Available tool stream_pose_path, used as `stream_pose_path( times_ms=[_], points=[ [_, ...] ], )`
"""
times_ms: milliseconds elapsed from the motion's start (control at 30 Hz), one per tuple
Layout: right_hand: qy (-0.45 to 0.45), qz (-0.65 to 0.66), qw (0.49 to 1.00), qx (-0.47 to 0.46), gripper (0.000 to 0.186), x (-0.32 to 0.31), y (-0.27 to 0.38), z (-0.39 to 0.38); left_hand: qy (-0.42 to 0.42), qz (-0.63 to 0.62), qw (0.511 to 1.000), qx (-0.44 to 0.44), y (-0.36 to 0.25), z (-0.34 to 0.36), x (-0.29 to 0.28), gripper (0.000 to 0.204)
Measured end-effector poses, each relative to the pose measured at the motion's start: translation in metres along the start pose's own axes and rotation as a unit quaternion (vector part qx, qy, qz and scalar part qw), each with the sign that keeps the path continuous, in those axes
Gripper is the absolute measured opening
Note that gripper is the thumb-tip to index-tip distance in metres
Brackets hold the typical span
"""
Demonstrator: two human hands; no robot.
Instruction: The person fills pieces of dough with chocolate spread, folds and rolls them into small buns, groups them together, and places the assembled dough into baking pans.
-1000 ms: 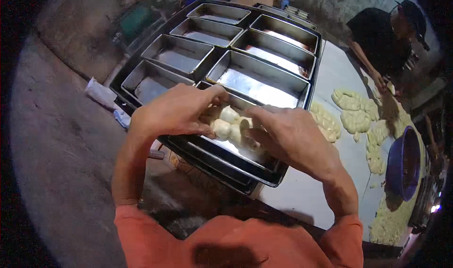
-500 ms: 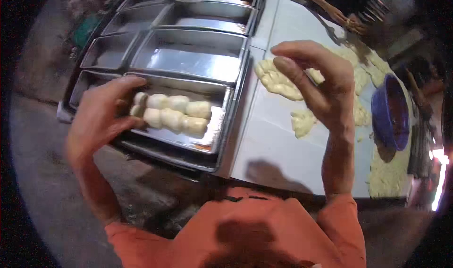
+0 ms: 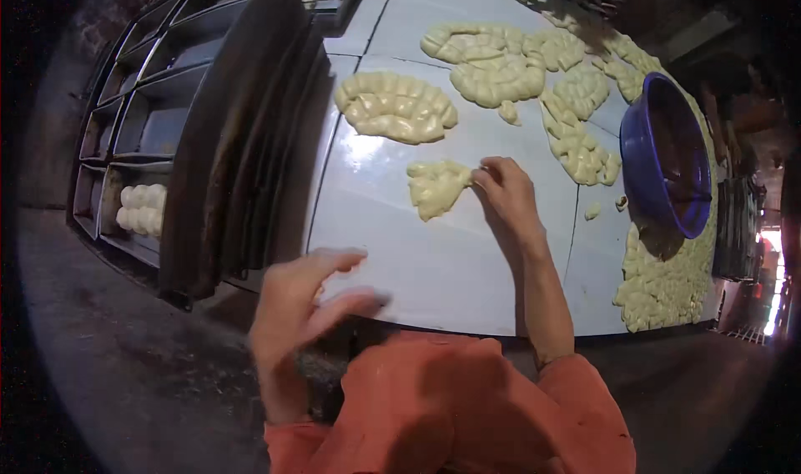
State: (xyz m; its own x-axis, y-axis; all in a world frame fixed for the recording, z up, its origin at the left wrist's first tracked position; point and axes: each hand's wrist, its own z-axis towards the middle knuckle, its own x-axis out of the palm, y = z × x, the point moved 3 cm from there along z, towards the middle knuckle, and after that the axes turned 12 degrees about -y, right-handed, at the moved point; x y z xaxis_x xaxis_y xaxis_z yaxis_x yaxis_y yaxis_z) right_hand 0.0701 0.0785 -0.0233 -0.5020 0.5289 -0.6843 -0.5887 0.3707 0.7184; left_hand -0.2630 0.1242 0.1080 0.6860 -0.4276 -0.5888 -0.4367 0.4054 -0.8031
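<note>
My right hand (image 3: 511,197) reaches over the white tabletop (image 3: 417,282), fingertips pinched on the right corner of a small flat piece of pale dough (image 3: 437,190). My left hand (image 3: 302,311) hangs by the table's front edge, slightly blurred, its thumb and forefinger apart and nothing between them. Beyond the small piece lies a larger oval slab of dough (image 3: 396,107) with a dimpled top. At the left, two short rows of dough balls (image 3: 142,209) sit in the nearest metal loaf pan (image 3: 121,234).
More loaf pans (image 3: 158,128) stand joined at the left, with dark upright pan sides (image 3: 242,140) between them and the table. Several dough slabs (image 3: 501,78) cover the far side. A purple basin (image 3: 638,169) stands at the right beside a broad dough sheet (image 3: 663,282).
My left hand has left the loaf pan and moved right to the table's front edge. My right hand has come down onto the small dough piece. The view has swung right.
</note>
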Motion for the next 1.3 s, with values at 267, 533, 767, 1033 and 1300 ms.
stream_pose_path(
  times_ms=[267,533,767,1033,1300],
  points=[
    [0.062,-0.031,0.986,-0.149,0.031,0.01,0.003,0.009,-0.104,0.032,0.994,0.021,0.062,0.102,0.125,0.035],
    [0.023,0.053,0.996,-0.068,0.03,0.011,-0.006,0.004,0.034,0.058,0.996,-0.054,0.079,0.142,0.136,0.032],
    [-0.022,-0.05,0.993,0.108,0.032,0.006,0.015,-0.022,0.034,-0.011,0.997,-0.07,0.097,0.145,0.126,0.033],
    [-0.111,-0.079,0.99,0.046,0.033,0.042,0.027,-0.059,0.063,0.067,0.988,0.121,0.071,0.158,0.163,0.039],
    [0.096,0.268,0.918,0.274,0.01,0.03,0.008,-0.047,0.091,-0.138,0.983,-0.082,0.071,0.146,0.147,0.027]
  ],
)
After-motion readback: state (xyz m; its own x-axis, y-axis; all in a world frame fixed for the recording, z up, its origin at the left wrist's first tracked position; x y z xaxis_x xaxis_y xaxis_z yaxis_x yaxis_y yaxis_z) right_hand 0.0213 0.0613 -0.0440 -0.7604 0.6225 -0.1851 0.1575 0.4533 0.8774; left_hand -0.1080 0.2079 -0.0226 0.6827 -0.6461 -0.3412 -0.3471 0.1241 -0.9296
